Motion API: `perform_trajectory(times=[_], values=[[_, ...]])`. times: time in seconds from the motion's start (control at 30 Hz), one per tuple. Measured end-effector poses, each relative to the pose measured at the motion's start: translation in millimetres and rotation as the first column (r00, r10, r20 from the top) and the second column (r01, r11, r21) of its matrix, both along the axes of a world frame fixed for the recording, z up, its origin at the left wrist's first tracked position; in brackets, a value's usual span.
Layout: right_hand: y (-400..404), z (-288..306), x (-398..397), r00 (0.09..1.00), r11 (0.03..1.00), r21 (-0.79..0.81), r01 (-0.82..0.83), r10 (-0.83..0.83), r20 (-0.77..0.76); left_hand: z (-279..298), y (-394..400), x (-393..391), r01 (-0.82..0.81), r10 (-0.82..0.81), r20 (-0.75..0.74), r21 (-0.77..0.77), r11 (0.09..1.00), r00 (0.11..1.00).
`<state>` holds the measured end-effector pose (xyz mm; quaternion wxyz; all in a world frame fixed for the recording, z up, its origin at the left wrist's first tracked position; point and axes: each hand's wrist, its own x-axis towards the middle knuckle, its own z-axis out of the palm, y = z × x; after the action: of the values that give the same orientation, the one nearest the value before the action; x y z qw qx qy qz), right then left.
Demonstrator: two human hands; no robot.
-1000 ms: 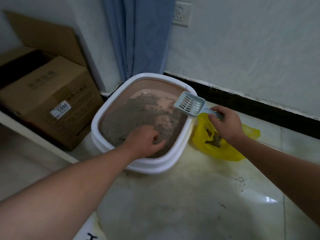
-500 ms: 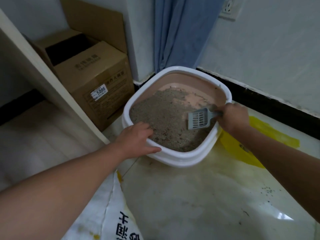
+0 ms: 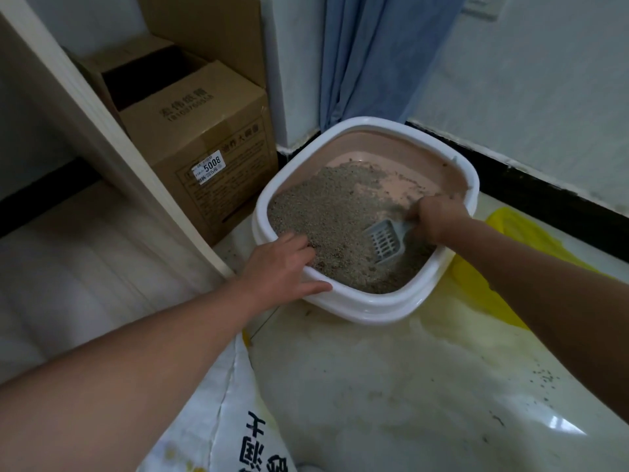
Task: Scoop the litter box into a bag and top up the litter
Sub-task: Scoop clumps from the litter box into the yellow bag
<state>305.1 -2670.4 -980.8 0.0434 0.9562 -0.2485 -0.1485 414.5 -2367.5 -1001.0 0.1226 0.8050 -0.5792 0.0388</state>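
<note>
Both forearms are bare and reach from the near edge toward the middle of the scene. The left arm comes in from the near left, and the left hand point(image 3: 277, 267) lies palm down with its fingers curled over a rim and its thumb stretched out to the right along the outer side. The right arm enters from the right edge, and the right hand point(image 3: 435, 216) is closed in a fist round a handle, knuckles up, farther off than the left.

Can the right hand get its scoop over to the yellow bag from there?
Probably yes. The right hand holds the grey slotted plastic scoop inside the white-rimmed litter box, and the yellow plastic bag lies just beyond the rim on that same side; only the rim lies between.
</note>
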Motion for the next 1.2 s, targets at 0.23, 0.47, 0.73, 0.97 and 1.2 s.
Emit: perform_trajectory(times=[0.23,0.47,0.73,0.97,1.2], values=[[15.6,-10.6,-17.8,0.984,0.981,0.093,-0.168,0.161,0.077,-0.9,1.6,5.1,-0.102,0.101,-0.051,-0.010,0.995,0.994],[-5.0,14.7,-24.2,0.975,0.988,0.034,-0.148,0.140,0.171,0.9,-0.1,18.2,-0.018,0.018,-0.013,-0.017,1.000,1.000],[15.2,1.0,-19.1,0.973,0.981,0.091,-0.173,0.156,0.172,-0.5,0.3,17.4,-0.013,0.014,0.011,-0.067,0.998,1.000],[34.1,-9.5,-12.8,0.977,0.964,0.252,-0.080,0.025,0.212,-1.1,1.1,16.5,-0.031,0.031,0.000,-0.057,0.998,1.000],[75.6,-31.9,-0.5,0.935,0.938,0.345,0.032,-0.150,0.320,-3.6,0.4,17.3,-0.040,0.039,-0.011,-0.064,0.997,0.999]])
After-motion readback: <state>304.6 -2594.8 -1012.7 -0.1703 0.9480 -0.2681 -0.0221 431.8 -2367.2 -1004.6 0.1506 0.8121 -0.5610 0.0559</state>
